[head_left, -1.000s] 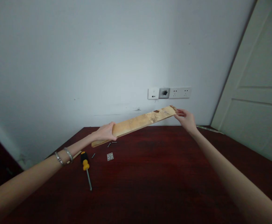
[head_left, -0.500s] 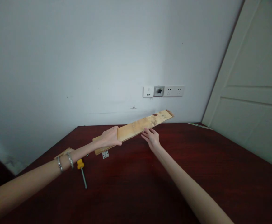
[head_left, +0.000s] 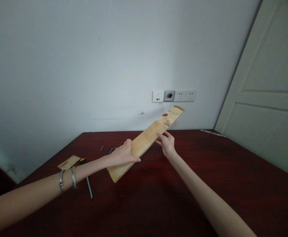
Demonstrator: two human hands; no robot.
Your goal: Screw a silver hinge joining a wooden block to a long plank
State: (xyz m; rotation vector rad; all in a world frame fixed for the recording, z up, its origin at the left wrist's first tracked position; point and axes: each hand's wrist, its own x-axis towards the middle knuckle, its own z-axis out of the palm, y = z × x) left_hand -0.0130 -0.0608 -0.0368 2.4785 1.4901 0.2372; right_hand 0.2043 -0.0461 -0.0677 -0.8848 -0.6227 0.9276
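A long pale wooden plank (head_left: 151,136) is held in the air above a dark red table (head_left: 158,197), tilted with its far end raised toward the wall. My left hand (head_left: 123,154) grips the plank near its lower end, fingers wrapped over its edge. My right hand (head_left: 167,144) holds the plank's right edge near the middle, fingers closed on it. Two bracelets sit on my left wrist.
A yellow-handled screwdriver (head_left: 87,179) lies on the table under my left forearm, next to a small wooden piece (head_left: 69,162). Several screws (head_left: 109,149) lie near the back edge. Wall sockets (head_left: 175,95) are behind, a white door (head_left: 267,98) at the right.
The plank has swung round, its near end coming toward me and its far end rising. My right hand moved from the far end to the middle and took hold there.
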